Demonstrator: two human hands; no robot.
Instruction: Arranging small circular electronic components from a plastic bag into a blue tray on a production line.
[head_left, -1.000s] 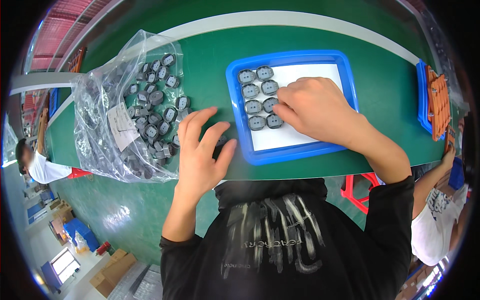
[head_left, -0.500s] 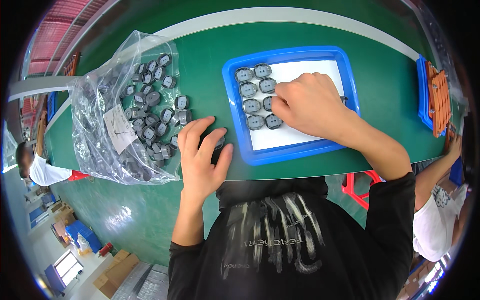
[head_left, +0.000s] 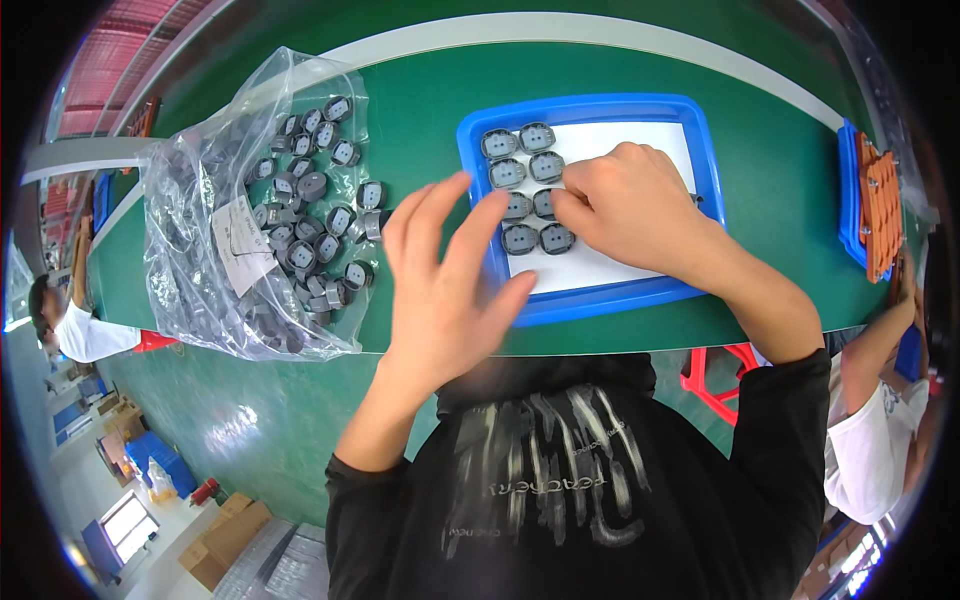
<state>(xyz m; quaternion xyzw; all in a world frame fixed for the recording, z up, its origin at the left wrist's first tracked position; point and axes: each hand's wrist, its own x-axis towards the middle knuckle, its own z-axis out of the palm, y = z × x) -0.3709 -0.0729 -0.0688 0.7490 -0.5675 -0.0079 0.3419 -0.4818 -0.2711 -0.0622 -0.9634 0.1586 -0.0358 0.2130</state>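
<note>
My left hand [head_left: 440, 280] has its fingers spread over the left edge of the blue tray [head_left: 590, 311], with nothing visible in it. Inside the tray my right hand [head_left: 640, 205] is closed, its fingertips close beside a grey plastic piece [head_left: 544, 204] in the right column; whatever it may hold is hidden. Two columns of these rounded grey pieces with small holes, such as the grey piece [head_left: 520, 239] at the near end, stand on the tray's white sheet [head_left: 640, 136]. The left fingers partly cover the tray's rim.
At left, a clear plastic bag [head_left: 190, 270] with a white label [head_left: 243, 245] lies spilling many similar grey pieces [head_left: 312, 186] onto the green table [head_left: 410, 110]. Blue and orange trays [head_left: 878, 210] stand at the right end. Other people sit at both sides.
My left hand has risen from beside the bag and moved right and away from me, to the tray's left edge, its fingers spreading. The right hand has stayed nearly in place.
</note>
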